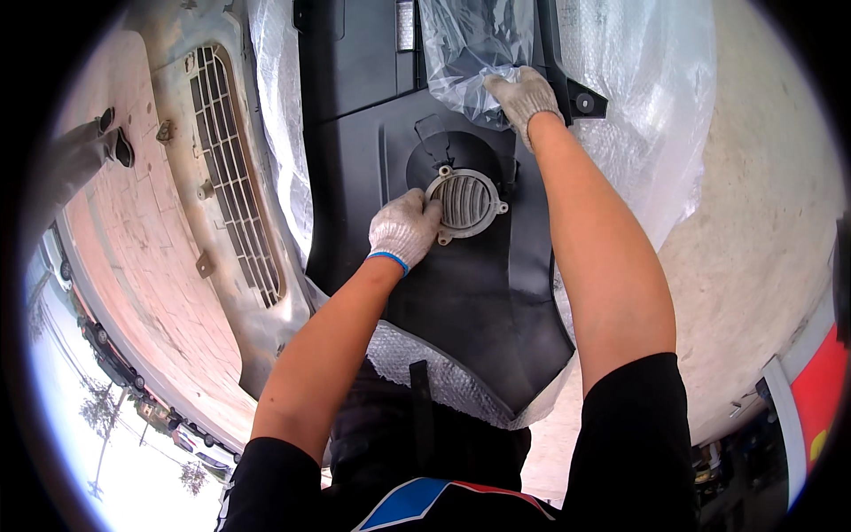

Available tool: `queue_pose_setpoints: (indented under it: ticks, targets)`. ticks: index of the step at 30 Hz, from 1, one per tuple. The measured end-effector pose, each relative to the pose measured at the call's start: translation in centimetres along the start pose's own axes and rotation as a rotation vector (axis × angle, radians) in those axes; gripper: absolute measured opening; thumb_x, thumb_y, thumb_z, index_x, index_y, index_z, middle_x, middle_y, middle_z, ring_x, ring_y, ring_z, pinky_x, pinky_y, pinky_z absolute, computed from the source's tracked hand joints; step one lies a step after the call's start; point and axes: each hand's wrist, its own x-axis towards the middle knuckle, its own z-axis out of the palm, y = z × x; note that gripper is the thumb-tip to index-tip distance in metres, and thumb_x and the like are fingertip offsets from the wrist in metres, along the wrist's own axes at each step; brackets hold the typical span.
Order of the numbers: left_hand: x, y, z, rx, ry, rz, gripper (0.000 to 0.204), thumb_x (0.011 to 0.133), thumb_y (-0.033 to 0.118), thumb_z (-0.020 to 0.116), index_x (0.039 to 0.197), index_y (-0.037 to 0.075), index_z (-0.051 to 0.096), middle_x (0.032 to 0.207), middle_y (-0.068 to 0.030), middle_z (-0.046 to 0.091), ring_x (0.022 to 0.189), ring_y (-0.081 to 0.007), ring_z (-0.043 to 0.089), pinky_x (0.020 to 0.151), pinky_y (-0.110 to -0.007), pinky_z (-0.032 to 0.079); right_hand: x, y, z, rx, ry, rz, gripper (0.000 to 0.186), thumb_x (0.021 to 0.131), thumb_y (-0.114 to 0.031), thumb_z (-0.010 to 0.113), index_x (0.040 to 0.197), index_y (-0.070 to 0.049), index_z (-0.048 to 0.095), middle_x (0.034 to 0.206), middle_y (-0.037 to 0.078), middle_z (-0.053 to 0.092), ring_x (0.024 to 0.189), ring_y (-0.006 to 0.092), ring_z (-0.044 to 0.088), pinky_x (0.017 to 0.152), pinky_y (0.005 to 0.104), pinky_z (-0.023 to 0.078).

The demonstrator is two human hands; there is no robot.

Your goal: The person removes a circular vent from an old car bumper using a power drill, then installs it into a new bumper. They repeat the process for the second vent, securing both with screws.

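My left hand, in a knitted glove with a blue cuff edge, grips the left rim of a round grey slatted vent cover with small mounting lugs. The cover lies over, or just above, a round recess in a large black plastic panel. Farther off to the right, my right hand, gloved too, has its fingers closed on the near edge of a clear plastic bag. The bag rests on the panel's far part. Whether anything is inside the bag I cannot make out.
Bubble wrap lies under and around the black panel. To the left is a worn, light-coloured car body part with a long grille. Another person's shoe shows at the far left on the paving. A red panel stands at right.
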Motion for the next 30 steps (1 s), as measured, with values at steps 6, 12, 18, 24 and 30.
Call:
queue_pose_setpoints:
  ticks: [6,12,18,24,30]
  targets:
    - [0.1,0.3,0.3,0.125,0.039,-0.045,0.058,0.097,0.055,0.047,0.098,0.001,0.070,0.097,-0.0217,0.072,0.099,-0.0387,0.069,0.090,-0.047,0.051,0.1,0.0,0.6,0.021,0.028,-0.001,0.067,0.092,-0.050,0.062,0.141,-0.006,0.048,0.142,0.025,0.053,0.128,0.0433,0.055,0.104,0.0516,0.047]
    - [0.0,-0.1,-0.9,0.163,-0.073,-0.079,0.068,0.095,0.063,0.046,0.100,0.002,0.075,0.100,-0.0232,0.072,0.102,-0.0377,0.069,0.093,-0.046,0.051,-2.7,-0.7,-0.3,0.105,0.066,0.042,0.064,0.091,-0.045,0.065,0.139,-0.006,0.051,0.138,0.023,0.057,0.124,0.0399,0.059,0.105,0.0474,0.047]
    - [-0.8,-1.0,-1.0,-0.020,-0.100,-0.009,0.059,0.094,0.054,0.049,0.098,0.001,0.075,0.099,-0.0222,0.073,0.102,-0.0396,0.068,0.094,-0.047,0.051,-11.1,2.6,3.2,-0.120,0.318,-0.327,0.038,0.092,-0.035,0.065,0.122,-0.013,0.067,0.118,0.018,0.066,0.112,0.0339,0.065,0.099,0.0424,0.051]
    - [1.0,-2.4,0.8,-0.002,-0.038,0.092,0.056,0.092,0.052,0.050,0.098,0.002,0.075,0.103,-0.0224,0.073,0.103,-0.0392,0.068,0.095,-0.047,0.050,-12.7,4.9,6.4,-0.404,0.220,-0.394,0.029,0.093,-0.037,0.067,0.107,-0.012,0.073,0.113,0.016,0.068,0.109,0.0336,0.065,0.096,0.0421,0.051]
    - [0.1,-2.4,-0.1,-0.128,-0.069,0.055,0.057,0.091,0.052,0.052,0.103,0.002,0.075,0.110,-0.0232,0.071,0.106,-0.0383,0.068,0.095,-0.046,0.050,-12.1,5.0,6.8,-0.365,0.200,-0.358,0.029,0.093,-0.036,0.067,0.106,-0.012,0.074,0.113,0.016,0.068,0.109,0.0338,0.066,0.096,0.0423,0.051]
